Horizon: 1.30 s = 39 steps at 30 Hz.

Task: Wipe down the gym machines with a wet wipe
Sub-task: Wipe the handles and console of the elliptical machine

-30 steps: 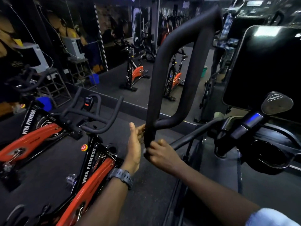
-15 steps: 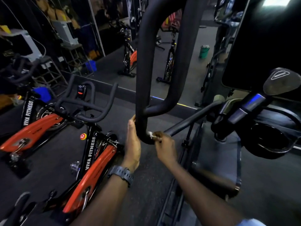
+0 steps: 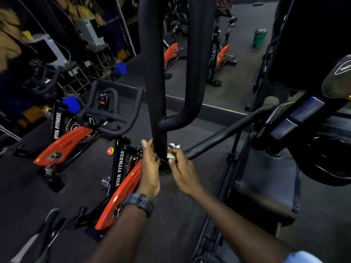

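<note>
Our left hand lies flat, fingers straight, against the bar, whose top is cut off. Right hand pinches the half-hidden wipe on the bar's right side, lower than before.

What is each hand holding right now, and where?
Right hand pinches a white wipe against the black bar near its base. Left hand rests on the bar's other side.

Dark rubber floor carries two red-and-black spin bikes side by side, the black machine's base just right of them.
</note>
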Tool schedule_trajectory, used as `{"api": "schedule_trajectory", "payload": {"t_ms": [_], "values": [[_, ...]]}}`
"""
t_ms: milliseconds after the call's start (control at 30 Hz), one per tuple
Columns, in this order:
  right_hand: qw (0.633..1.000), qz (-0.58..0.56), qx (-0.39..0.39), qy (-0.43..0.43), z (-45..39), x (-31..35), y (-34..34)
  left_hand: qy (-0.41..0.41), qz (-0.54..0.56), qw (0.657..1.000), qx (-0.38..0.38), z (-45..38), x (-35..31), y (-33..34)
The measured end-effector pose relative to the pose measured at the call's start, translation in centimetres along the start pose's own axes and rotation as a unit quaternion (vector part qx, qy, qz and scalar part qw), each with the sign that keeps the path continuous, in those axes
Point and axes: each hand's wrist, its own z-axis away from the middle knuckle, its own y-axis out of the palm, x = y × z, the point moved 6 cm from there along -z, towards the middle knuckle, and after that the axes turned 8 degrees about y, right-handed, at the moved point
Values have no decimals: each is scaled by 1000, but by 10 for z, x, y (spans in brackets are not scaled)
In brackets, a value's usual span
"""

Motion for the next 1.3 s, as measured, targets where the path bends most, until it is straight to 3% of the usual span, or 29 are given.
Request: {"api": "schedule_trajectory", "payload": {"t_ms": [67, 133, 233, 333, 433, 533, 633, 733, 867, 900, 1033, 1133, 1200, 1267, 1300], "values": [[988, -118, -97, 21, 3, 5, 3, -13, 8, 1000, -2, 2, 5, 1], [978, -158, -131, 38, 4, -4, 4, -32, 15, 999, -1, 3, 7, 0], [988, -93, -115, 53, -6, -25, 1, -47, 8, 999, 3, 5, 8, -2], [996, -17, -83, 15, -17, -28, -3, -49, 3, 999, 4, 4, 10, -4], [999, -14, -29, 3, -25, -13, 6, -54, 13, 998, 6, 3, 10, -6], [999, -20, -27, -5, -28, 3, 18, -56, 19, 998, 1, 4, 11, -8], [990, 121, -56, -36, -23, -12, 20, -56, 9, 998, -11, 4, 12, -15], [952, 293, -50, -66, -19, -26, 17, -52, 5, 999, -12, 3, 12, -16], [983, 177, -48, 6, -29, 2, 30, -25, -7, 1000, -15, 2, 11, -14], [979, 200, -48, -5, -28, 2, 31, -19, -8, 1000, -19, 2, 13, -15], [900, 415, 6, -134, -27, -46, -4, -9, -36, 999, -26, 3, 28, -12], [861, 496, 9, -110, -46, -63, -23, -55, 58, 996, -26, 4, 40, 1], [878, 473, 22, -74, -44, -47, -1, -117, 167, 978, -50, 3, 52, 7], [910, 405, 14, -91, -32, -33, 18, -163, 242, 953, -77, 2, 62, 6], [908, 403, 31, -106, -25, -34, 17, -176, 264, 944, -86, 1, 66, 5]]}}
